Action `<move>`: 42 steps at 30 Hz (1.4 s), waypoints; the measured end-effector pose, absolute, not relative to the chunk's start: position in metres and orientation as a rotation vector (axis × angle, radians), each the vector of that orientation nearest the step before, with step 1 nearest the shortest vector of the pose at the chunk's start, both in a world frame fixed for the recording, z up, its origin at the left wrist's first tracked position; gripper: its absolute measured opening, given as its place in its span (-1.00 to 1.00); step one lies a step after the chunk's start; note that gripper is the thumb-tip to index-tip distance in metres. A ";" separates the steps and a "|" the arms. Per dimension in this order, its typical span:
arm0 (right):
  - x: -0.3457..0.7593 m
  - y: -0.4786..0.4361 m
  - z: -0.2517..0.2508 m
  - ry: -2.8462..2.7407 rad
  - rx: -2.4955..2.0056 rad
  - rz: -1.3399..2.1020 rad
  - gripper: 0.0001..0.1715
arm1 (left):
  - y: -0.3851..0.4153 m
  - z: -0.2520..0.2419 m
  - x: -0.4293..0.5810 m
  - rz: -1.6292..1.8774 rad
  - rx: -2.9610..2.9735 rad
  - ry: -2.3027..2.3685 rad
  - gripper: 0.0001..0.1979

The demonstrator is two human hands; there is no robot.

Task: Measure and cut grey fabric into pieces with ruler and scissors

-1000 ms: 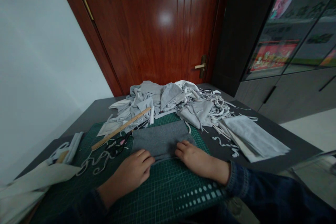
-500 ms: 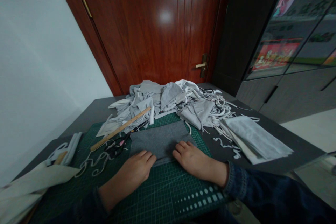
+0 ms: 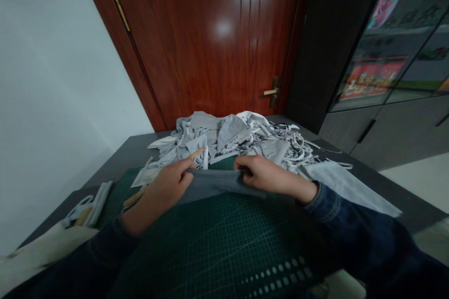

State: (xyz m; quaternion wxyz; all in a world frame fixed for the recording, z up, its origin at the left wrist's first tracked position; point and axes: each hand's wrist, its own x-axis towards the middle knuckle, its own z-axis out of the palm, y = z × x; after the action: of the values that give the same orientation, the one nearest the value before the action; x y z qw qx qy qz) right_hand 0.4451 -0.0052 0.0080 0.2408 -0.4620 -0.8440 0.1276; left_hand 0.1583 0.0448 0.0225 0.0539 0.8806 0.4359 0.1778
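Observation:
Stretched between my two hands is a dark grey piece of fabric (image 3: pixel 215 183), lifted above the green cutting mat (image 3: pixel 210 238). My left hand (image 3: pixel 171 180) pinches its left upper corner, fingers closed. On the other side, my right hand (image 3: pixel 261 174) grips the right part of the upper edge, fingers curled. The fabric's lower part hangs down and looks slightly blurred. A wooden ruler (image 3: pixel 197 153) shows partly behind my left hand, which hides its middle.
A heap of light grey and white fabric scraps (image 3: pixel 228 133) lies at the back, against the door. Folded pale cloth (image 3: pixel 351 184) rests at the right. At the left are rolled strips (image 3: pixel 98 203) and cream cloth (image 3: pixel 52 247).
The grey fabric lay on the mat under both hands; now both hands have raised it by its upper edge, moving up and away from me. The scissors are now hidden.

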 end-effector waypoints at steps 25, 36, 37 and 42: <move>0.502 0.075 -0.094 -2.207 -0.997 1.303 -0.85 | 0.127 -0.032 0.136 -0.013 2.201 1.040 -0.64; 0.501 0.070 -0.108 -1.937 -0.956 1.475 -0.42 | 0.130 -0.046 0.126 0.101 1.958 1.005 -0.74; 0.501 0.069 -0.107 -1.944 -0.966 1.464 -0.46 | 0.130 -0.047 0.124 0.120 1.947 1.011 -0.74; 0.504 0.064 -0.096 -2.002 -0.988 1.434 -0.76 | 0.124 -0.046 0.117 0.212 1.744 0.940 -0.63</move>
State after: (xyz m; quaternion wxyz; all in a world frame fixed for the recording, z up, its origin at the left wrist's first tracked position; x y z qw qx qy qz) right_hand 0.5040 0.0643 -0.0964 0.2417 -0.3614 -0.7321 0.5243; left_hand 0.1169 0.1238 -0.0459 0.5434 0.7349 0.3958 0.0895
